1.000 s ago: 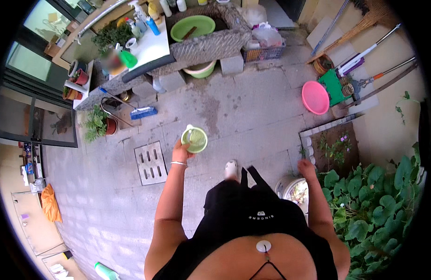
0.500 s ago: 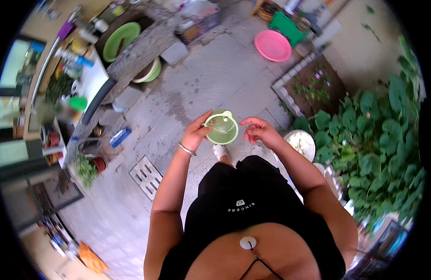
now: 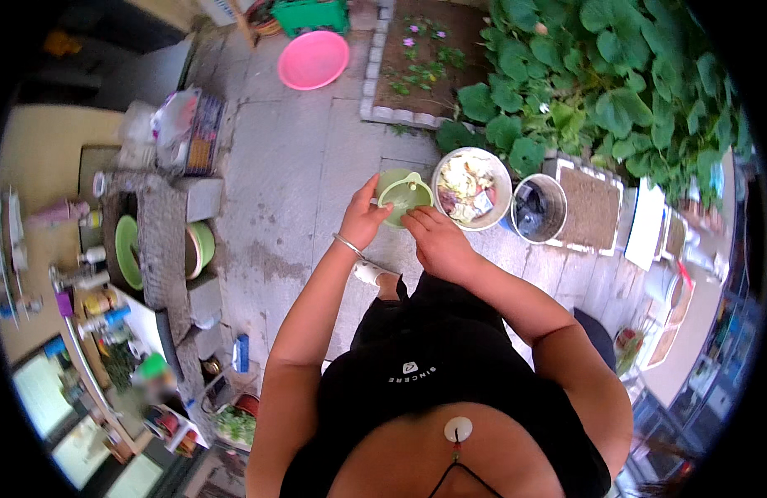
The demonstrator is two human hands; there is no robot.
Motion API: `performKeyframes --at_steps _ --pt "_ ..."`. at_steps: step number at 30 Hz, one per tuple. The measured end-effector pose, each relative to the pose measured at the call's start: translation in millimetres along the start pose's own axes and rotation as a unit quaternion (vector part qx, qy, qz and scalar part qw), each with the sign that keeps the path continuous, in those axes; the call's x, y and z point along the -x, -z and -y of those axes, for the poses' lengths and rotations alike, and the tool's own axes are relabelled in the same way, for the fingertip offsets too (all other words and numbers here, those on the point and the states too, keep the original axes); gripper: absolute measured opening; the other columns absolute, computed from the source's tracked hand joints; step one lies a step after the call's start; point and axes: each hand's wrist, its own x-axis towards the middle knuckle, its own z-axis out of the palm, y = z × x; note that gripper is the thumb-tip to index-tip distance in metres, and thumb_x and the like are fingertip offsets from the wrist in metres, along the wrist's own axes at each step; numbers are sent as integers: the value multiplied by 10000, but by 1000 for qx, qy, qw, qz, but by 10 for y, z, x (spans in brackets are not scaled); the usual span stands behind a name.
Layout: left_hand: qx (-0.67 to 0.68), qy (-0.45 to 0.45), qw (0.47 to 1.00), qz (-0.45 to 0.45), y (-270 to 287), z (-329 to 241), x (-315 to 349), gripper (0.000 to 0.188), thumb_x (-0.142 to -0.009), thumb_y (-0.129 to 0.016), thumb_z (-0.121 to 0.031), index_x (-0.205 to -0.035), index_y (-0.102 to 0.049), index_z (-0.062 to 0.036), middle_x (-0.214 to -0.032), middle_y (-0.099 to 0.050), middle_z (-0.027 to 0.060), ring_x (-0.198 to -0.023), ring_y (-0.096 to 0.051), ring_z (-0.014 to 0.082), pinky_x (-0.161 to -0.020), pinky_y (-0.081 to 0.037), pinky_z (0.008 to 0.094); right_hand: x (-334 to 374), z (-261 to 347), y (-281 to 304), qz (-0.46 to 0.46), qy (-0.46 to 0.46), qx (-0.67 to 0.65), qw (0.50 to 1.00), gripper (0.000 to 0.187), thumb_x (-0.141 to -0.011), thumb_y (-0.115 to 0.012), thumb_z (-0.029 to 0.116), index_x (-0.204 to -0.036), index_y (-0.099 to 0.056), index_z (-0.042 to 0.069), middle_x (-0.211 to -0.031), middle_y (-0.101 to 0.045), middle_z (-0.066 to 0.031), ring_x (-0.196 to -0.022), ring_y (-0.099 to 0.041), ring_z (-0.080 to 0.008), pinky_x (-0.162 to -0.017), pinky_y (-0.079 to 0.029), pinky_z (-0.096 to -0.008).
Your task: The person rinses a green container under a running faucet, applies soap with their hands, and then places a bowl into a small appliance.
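A light green bowl [image 3: 392, 180] with a small tab on its far rim hangs in front of my body, above the paving. My left hand [image 3: 365, 222] grips its left side, thumb over the rim and a bracelet at the wrist. At the near right rim lie the fingers of my right hand [image 3: 437, 239], bent together against the bowl; their tips are partly hidden. Just right of the bowl stands a white bucket [image 3: 507, 195] with vegetable scraps [image 3: 460, 177] in it. The bowl's contents are too small to make out.
Beside the bucket stands a bin [image 3: 563, 206] with a dark liner, then a soil-filled planter [image 3: 588, 212]. Leafy plants [image 3: 620, 79] crowd the far right. A pink basin [image 3: 313, 61] lies ahead on the paving. To the left is a stone sink [image 3: 164, 249] holding a green basin [image 3: 127, 253].
My view has turned right, bringing the bucket and bin fully into sight. My right hand, earlier apart from the bowl with fingers spread, has come to its rim. My left hand keeps its hold.
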Motion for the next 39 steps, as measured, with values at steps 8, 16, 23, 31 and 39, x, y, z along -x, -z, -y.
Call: performKeyframes --at_steps 8,16,23,31,39 --pt "-48 53 987 143 -977 48 -686 638 -837 -587 -62 -1406 -301 -85 -1209 -483 119 -897 -552 127 -755 -480 254 158 -986 -136 88 -245 -37 965 270 -727 -530 32 -982 -477 -37 -903 -599 -234 -891 -576 -342 -771 -457 -419" --pt "21 146 972 182 -1298 151 -1024 611 -871 -568 -114 -1415 -292 -131 -1276 -471 62 -1026 -535 139 -810 -482 284 357 -1333 59 -100 -254 -159 949 282 -713 -502 -50 -992 -533 -13 -851 -611 -214 -798 -600 -364 -713 -487 -415" --pt "165 224 939 201 -1205 -189 -1122 556 -890 -566 -167 -1392 -334 -118 -1227 -534 53 -1112 -522 176 -898 -460 340 936 -1685 257 -238 -379 -463 765 346 -734 -473 -81 -1041 -589 31 -762 -612 -89 -602 -558 -135 -559 -459 -249" --pt "201 200 905 317 -1110 -539 -1161 542 -873 -578 -152 -1369 -371 -83 -1254 -521 57 -1139 -504 160 -935 -433 329 1027 -1883 239 -82 -339 -822 450 411 -725 -484 -5 -1134 -527 13 -600 -553 -100 -400 -433 -98 -365 -322 -204" --pt "147 169 882 414 -1051 -504 -1054 580 -844 -613 -193 -1356 -385 -45 -1244 -523 77 -1118 -518 162 -921 -440 314 913 -1695 125 202 -311 -703 607 358 -723 -505 30 -1068 -602 38 -563 -569 -78 -385 -455 -70 -372 -338 -178"
